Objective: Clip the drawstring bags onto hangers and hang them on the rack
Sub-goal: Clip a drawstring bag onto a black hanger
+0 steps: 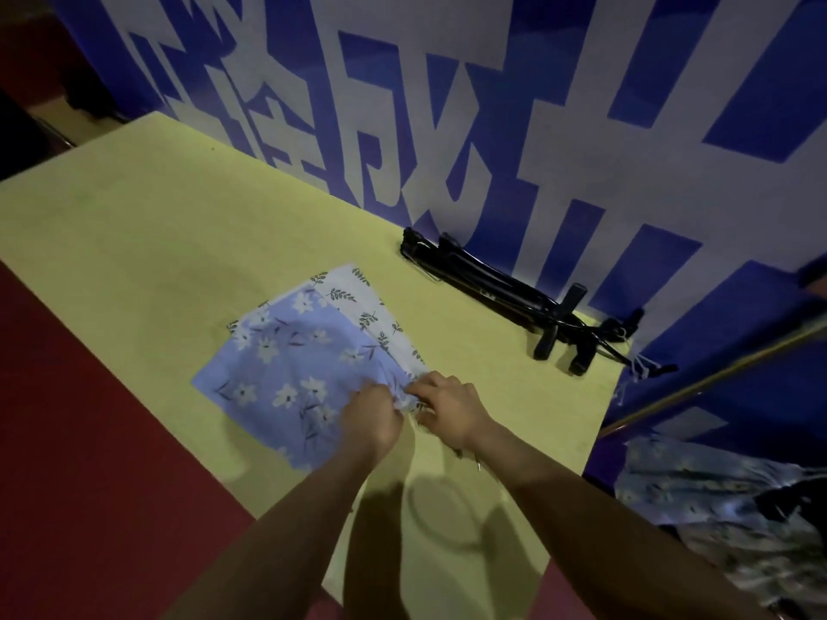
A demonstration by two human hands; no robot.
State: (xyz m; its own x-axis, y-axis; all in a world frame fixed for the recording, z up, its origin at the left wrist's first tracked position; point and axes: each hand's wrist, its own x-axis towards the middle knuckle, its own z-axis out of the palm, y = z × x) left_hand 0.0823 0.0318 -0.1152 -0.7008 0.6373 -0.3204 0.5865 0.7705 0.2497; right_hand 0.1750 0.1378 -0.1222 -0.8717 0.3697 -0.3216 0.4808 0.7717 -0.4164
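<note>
Pinching the blue bag (286,373) at its gathered corner, left hand (371,418) and right hand (449,411) both closed on fabric | bag lies flat on the table (134,243), overlapping a white bag (371,306) | black hangers (514,297) beyond the bag, by the wall

Left hand (371,418) and right hand (447,411) pinch gathered edge of blue floral bag (286,364) on yellow table (134,243); black hangers (514,297) near wall

No legible text. The wall banner (514,127) behind the table (134,226) carries large white characters on blue, cropped and skewed, not readable; no labels, numbers or brands
</note>
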